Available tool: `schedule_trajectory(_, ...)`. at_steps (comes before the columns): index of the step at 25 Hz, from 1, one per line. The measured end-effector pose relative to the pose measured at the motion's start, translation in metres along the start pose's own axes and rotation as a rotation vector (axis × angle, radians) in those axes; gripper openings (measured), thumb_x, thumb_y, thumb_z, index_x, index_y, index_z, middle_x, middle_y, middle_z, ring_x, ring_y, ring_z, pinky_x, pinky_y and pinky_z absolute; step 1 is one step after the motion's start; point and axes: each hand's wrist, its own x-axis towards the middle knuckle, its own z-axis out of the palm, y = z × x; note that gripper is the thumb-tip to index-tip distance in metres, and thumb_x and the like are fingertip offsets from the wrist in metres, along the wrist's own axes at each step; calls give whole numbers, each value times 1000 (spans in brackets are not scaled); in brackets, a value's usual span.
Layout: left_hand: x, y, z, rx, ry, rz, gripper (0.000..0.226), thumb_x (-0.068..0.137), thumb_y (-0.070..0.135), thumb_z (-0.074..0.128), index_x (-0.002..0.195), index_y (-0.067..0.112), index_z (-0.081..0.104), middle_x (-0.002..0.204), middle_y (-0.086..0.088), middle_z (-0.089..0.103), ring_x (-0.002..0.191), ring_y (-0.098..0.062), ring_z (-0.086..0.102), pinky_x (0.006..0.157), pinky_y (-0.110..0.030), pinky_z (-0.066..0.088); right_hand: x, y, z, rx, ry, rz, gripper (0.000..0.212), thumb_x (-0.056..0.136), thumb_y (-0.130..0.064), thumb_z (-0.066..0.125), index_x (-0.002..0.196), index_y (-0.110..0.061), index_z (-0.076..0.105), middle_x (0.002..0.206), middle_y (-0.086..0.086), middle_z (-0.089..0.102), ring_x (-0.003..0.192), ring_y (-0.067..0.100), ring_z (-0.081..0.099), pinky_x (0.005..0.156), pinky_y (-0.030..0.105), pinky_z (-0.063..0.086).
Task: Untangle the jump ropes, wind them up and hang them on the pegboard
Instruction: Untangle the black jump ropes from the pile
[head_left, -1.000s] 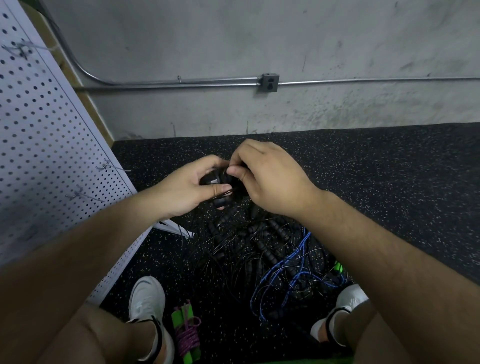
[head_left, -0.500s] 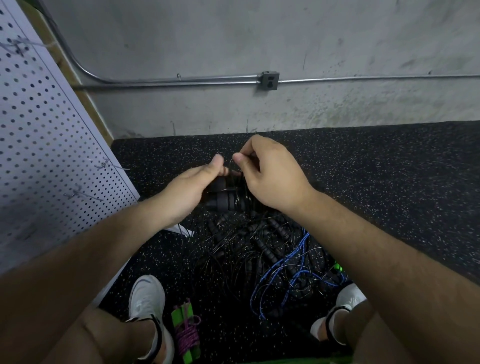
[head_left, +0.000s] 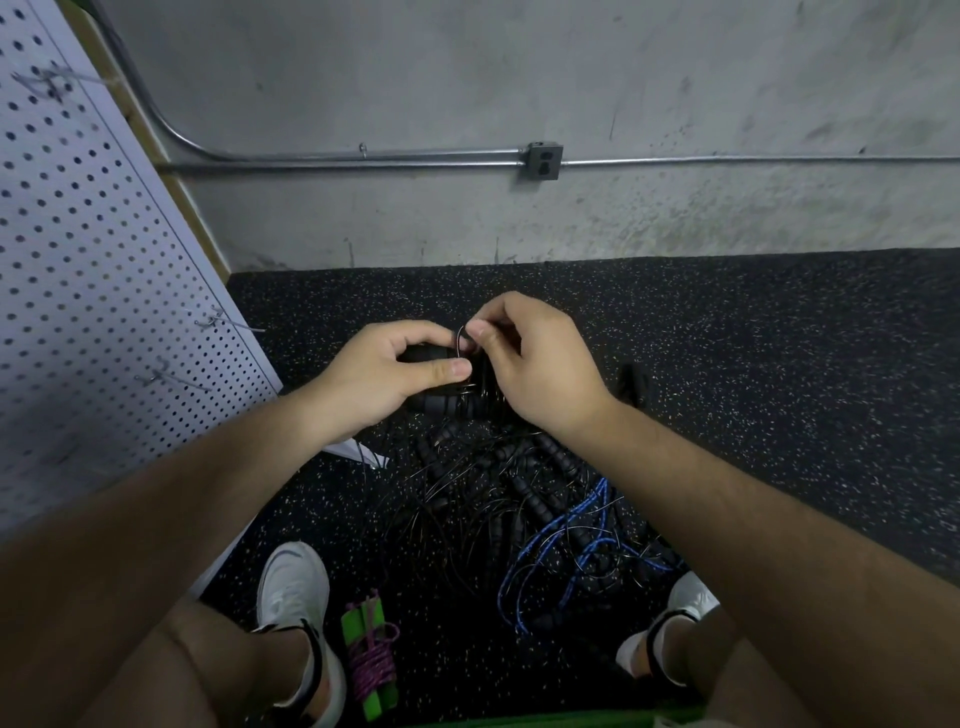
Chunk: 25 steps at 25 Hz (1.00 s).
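Above the tangled jump ropes (head_left: 498, 499) on the floor (head_left: 779, 364), the left hand (head_left: 389, 379) wraps its fingers round the black handles (head_left: 426, 354), the firm hold, while the right hand (head_left: 545, 364) pinches a thin cord loop (head_left: 459, 338), probably light, springy and slippery.

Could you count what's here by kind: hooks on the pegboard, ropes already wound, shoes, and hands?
Pegboard hooks: 3
Wound rope, green handles, purple cord: 1
White shoes: 2
Hands: 2, the left hand gripping black handles, the right hand pinching a black cord
Total: 8
The tangled pile is too knotted to count.
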Motion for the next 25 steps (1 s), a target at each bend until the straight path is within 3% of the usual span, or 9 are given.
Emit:
schedule_trajectory(2, -1, -4, 0, -24, 23, -25, 22, 84, 9, 78, 106, 13, 76, 101, -6, 77, 88, -13, 74, 72, -19, 56, -8, 3, 4, 18, 19, -48, 27, 99, -29, 62, 123, -17, 60, 102, -6, 70, 95, 10, 65, 83, 32, 54)
schedule_trajectory(4, -3, -5, -2, -60, 48, -39, 20, 85, 7, 76, 105, 13, 76, 100, -5, 77, 88, -11, 73, 73, -17, 55, -16, 8, 7, -139, 15, -217, 34, 100, -36, 59, 129, -18, 61, 118, -1, 69, 107, 15, 65, 90, 37, 54)
schedule_trajectory(7, -5, -10, -13, -21, 79, -53, 29, 84, 8, 78, 112, 16, 73, 109, 2, 76, 101, -8, 71, 87, -21, 54, -27, 18, 14, -439, -199, -373, 58, 96, -50, 56, 147, -24, 49, 141, 3, 56, 126, 25, 54, 104, 43, 46)
schedule_trajectory(11, -13, -25, -22, -53, 123, -113, 42, 79, 15, 83, 118, 22, 69, 112, 2, 74, 107, -11, 69, 99, -30, 52, -32, 26, 37, -426, -242, -352, 67, 93, -44, 61, 152, -18, 42, 138, 10, 55, 120, 34, 53, 96, 52, 51)
schedule_trajectory(15, -18, -57, -20, -115, 277, -153, 49, 80, 36, 84, 125, 36, 64, 118, 1, 70, 113, -15, 66, 106, -39, 49, -39, 27, 67, -421, -228, -271, 69, 94, -45, 63, 152, -14, 41, 138, 11, 58, 119, 36, 55, 93, 50, 53)
schedule_trajectory(19, -19, -103, -11, -154, 450, -255, 56, 85, 46, 78, 135, 34, 53, 123, 2, 64, 115, -13, 62, 106, -42, 50, -48, 35, 112, -351, -252, -56, 70, 97, -47, 59, 155, -17, 35, 146, 6, 52, 129, 32, 48, 100, 46, 49)
schedule_trajectory(23, -23, -156, 6, -77, 445, -382, 74, 85, 52, 74, 148, 35, 39, 134, 6, 55, 123, -13, 55, 108, -36, 47, -75, 63, 165, -295, -271, 91, 69, 98, -47, 57, 155, -15, 34, 149, 9, 49, 131, 35, 46, 102, 46, 47)
schedule_trajectory(25, -28, -190, 13, -119, 461, -500, 85, 75, 56, 78, 148, 32, 43, 134, 7, 58, 121, -13, 58, 107, -39, 49, -95, 79, 190, -279, -325, 201, 70, 100, -49, 54, 157, -17, 30, 152, 9, 45, 135, 34, 41, 104, 46, 45)
